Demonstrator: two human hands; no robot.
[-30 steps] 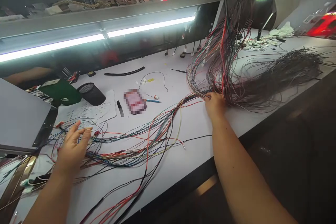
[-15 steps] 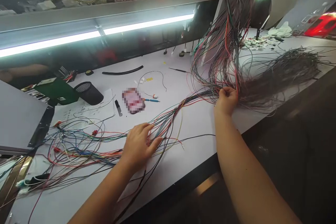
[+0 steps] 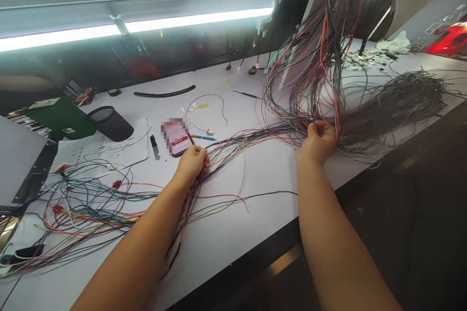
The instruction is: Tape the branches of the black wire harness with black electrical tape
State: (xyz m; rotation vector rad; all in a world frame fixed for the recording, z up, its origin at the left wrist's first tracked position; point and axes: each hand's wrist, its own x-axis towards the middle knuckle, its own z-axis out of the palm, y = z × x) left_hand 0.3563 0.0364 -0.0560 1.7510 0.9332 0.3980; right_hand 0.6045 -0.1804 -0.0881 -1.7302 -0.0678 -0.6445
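With your left hand [image 3: 191,161] clenched on the wire bundle [image 3: 251,136] mid-frame and your right hand [image 3: 318,142] gripping it below the hanging wires [image 3: 317,58], a hard pull risked snagging the loose tangle [image 3: 83,204] at lower left.

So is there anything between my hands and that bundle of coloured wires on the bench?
Nothing visible. The left hand is closed on the wire bundle where it runs across the white bench, and the right hand grips it further along, below the hanging wires. Both hands touch it directly.
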